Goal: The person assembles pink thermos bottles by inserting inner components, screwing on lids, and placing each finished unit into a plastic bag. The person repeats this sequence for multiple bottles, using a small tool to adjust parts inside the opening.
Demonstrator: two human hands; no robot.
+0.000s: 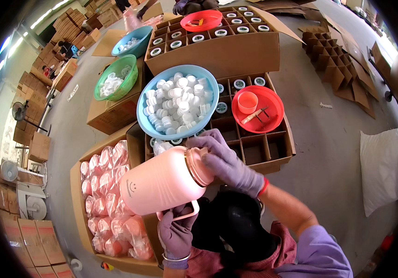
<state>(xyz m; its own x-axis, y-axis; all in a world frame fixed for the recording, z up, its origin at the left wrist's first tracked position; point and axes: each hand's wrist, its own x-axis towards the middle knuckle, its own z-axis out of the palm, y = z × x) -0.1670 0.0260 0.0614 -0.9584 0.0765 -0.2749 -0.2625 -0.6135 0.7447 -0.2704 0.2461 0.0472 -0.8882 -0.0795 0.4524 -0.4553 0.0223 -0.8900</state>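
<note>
A large pink bottle (155, 183) with a smiling-face print lies tilted in front of me, its neck end up to the right. My left hand (175, 236), in a purple-grey glove, is closed round its pink loop handle (191, 211) from below. My right hand (229, 164), gloved alike, has its fingers curled over the pink neck (200, 167), beside a gold-coloured band. Whether a small part sits under those fingers is hidden. Beyond the hands is a light blue basin (144, 121) heaped with white plastic caps (180, 99).
At left, an open carton (80, 211) holds plastic-wrapped pink bottles (111, 185). Ahead, a divided carton (254, 162) carries a red basin (273, 120) with a cup and a tool. A green basin (131, 76) stands behind; a white sack (382, 171) is at right.
</note>
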